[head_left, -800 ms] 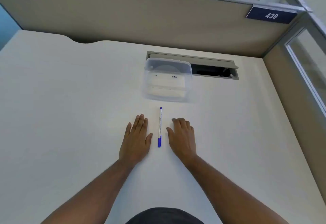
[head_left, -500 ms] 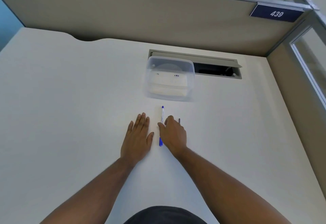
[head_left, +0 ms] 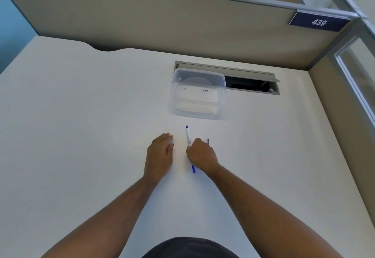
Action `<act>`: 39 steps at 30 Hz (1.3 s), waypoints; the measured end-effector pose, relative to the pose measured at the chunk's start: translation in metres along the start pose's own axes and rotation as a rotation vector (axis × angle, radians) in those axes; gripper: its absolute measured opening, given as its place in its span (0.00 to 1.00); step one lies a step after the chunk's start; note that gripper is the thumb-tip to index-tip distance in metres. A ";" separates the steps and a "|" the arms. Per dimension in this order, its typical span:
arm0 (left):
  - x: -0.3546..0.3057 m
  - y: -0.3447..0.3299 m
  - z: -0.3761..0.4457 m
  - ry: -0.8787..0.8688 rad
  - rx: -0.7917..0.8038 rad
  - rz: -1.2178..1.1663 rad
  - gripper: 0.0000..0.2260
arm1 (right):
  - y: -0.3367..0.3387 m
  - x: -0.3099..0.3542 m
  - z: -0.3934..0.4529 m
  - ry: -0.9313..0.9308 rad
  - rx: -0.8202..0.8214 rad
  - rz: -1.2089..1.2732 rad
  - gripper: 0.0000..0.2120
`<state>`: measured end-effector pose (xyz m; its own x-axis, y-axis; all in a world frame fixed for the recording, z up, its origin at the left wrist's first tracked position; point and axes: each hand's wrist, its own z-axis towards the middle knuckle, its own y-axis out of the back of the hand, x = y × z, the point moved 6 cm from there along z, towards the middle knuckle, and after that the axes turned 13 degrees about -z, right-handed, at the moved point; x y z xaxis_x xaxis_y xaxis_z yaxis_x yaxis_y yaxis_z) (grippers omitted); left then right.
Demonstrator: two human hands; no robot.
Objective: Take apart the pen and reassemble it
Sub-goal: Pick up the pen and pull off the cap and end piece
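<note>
Two hands are working: the right hand (head_left: 200, 154) is closing around the pen (head_left: 188, 138), lying lengthwise away from the person; the left hand (head_left: 160, 152) is resting flat, empty, just beside it.

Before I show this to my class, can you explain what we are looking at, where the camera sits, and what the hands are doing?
There is no machine here: a person works with two bare hands. The single picture comes from a wide-angle camera worn on the person's head, looking forward and down, so the arms reach in from the bottom edge.

The surface is a white desk inside a cubicle. On it lies a pen with blue ends, pointing away from the person. Behind it stands a clear plastic container, next to an open cable slot in the desk.

The left hand rests flat, holding nothing. The right hand is curled over the pen's middle, closing its grip on it. A small dark thing peeks out beside that hand; I cannot tell what it is.
</note>
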<state>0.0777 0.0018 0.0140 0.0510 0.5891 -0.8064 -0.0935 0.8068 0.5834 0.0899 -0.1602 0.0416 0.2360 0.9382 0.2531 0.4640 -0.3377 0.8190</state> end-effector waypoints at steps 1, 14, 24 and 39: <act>-0.002 0.003 0.003 0.059 -0.031 -0.083 0.14 | 0.000 -0.002 -0.002 0.026 0.009 -0.001 0.07; -0.033 -0.002 0.028 0.612 0.087 -1.091 0.09 | 0.007 -0.020 -0.028 0.131 0.112 0.372 0.09; -0.033 -0.008 0.019 0.681 0.241 -1.359 0.12 | -0.001 -0.030 -0.037 0.081 0.382 0.746 0.15; -0.038 -0.005 0.015 0.608 0.039 -1.312 0.10 | 0.003 -0.026 -0.038 0.087 0.237 0.617 0.10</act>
<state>0.0912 -0.0243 0.0434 -0.3466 -0.6645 -0.6620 -0.2849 0.7470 -0.6007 0.0525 -0.1826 0.0573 0.4533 0.5672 0.6876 0.4432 -0.8127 0.3782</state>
